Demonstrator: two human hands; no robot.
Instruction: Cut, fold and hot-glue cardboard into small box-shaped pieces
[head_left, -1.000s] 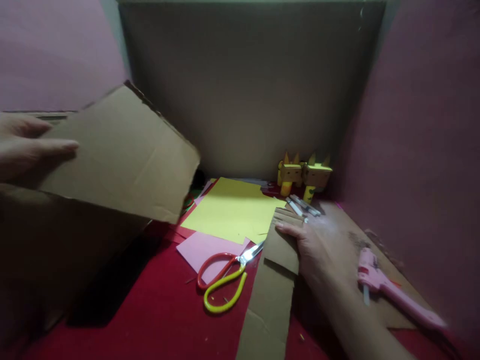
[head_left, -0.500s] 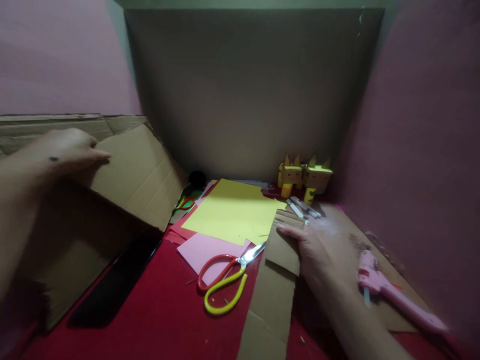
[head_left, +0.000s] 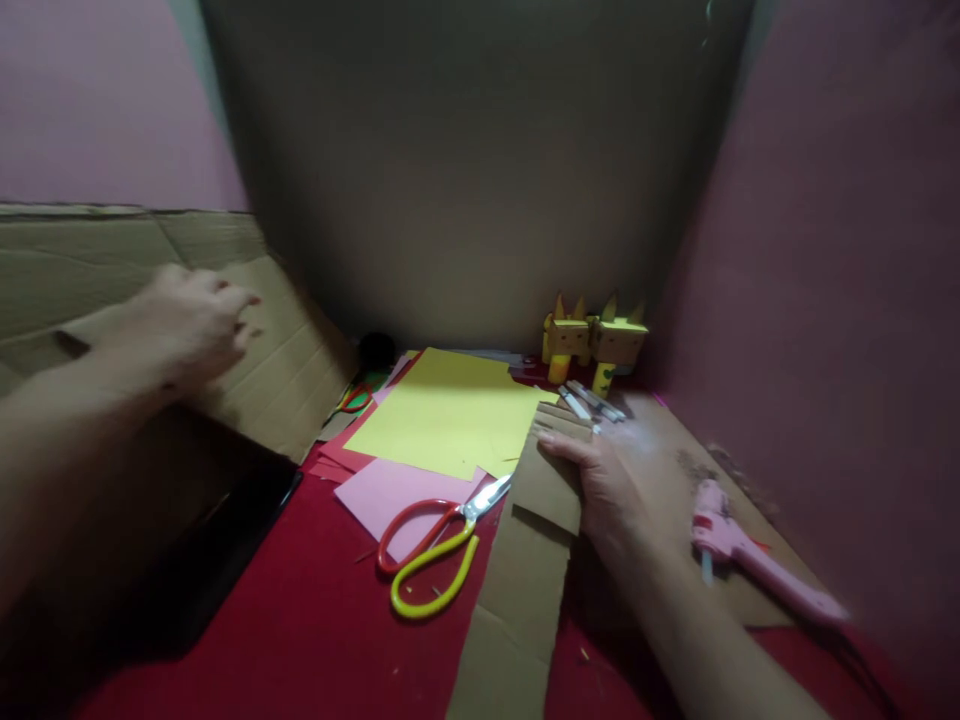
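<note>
At five-six o'clock, long brown cardboard strip [head_left: 506,620] lies on red-covered bench [head_left: 300,610]; right hand [head_left: 615,500] grasps its layered far end. It seems light, crease-prone; flat edges suit holding. At nine o'clock, left hand's [head_left: 180,330] grasp I cannot tell.

The left hand [head_left: 195,325] blurs at centre left, its fingertips indistinct against cardboard [head_left: 277,350]. At lower left, shadow swallows the near end of a black object [head_left: 240,540]. The long cardboard strip [head_left: 510,620] runs out of frame at bottom centre.
</note>
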